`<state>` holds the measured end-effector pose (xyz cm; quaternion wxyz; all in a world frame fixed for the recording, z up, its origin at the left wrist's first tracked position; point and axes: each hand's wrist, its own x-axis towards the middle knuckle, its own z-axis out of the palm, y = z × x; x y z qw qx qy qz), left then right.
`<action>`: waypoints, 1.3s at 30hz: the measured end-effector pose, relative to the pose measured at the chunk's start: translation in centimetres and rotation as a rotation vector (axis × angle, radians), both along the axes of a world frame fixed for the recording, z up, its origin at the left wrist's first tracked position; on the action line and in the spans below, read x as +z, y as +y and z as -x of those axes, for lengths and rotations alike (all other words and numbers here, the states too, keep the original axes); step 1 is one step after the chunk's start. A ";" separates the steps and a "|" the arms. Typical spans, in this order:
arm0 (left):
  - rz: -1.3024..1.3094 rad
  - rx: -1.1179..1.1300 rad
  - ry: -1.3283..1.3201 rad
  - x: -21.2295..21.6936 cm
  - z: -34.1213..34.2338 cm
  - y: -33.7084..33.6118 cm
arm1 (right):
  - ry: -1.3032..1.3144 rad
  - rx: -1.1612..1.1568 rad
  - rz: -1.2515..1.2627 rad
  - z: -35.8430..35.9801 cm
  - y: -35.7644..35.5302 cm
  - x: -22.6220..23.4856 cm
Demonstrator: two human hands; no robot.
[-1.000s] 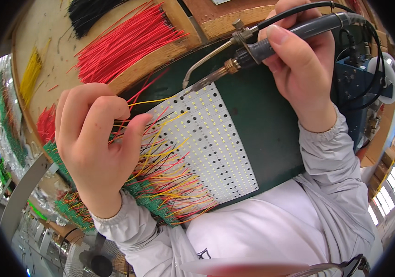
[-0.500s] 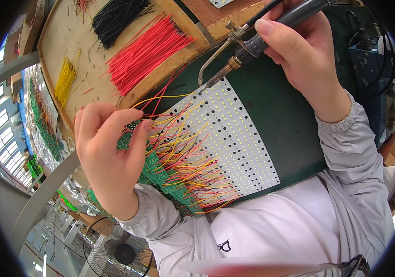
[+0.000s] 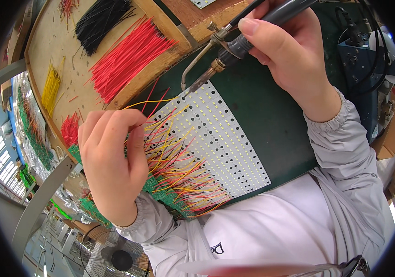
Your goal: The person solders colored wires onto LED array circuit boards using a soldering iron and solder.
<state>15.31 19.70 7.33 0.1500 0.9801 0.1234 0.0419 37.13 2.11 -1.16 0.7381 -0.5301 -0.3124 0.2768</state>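
Bundles of red wires [image 3: 128,57], black wires [image 3: 100,21] and yellow wires [image 3: 50,90] lie on the wooden tray [image 3: 45,41] beyond the white LED panel [image 3: 216,147] on the green mat [image 3: 271,120]. The left hand [image 3: 112,161] pinches a yellow wire [image 3: 149,104] at the panel's edge. The right hand [image 3: 289,51] is closed around the soldering iron [image 3: 234,48], its tip touching the panel's far corner.

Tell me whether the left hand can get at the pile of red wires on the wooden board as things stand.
Probably yes. The left hand is pinching wires at the white panel, and the red wires lie uncovered just beyond it, with nothing between. It would have to let go first.
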 end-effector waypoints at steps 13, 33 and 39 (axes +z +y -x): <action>0.387 -0.003 -0.007 -2.3 -0.2 -0.1 | 0.061 0.042 -0.071 0.7 -0.5 0.9; 0.283 0.009 -0.111 -4.0 -0.3 -0.3 | 0.092 -0.020 -0.015 2.0 0.1 1.3; 0.308 0.040 -0.146 -4.1 -0.3 -0.4 | 0.050 -0.004 -0.022 1.6 -0.1 1.0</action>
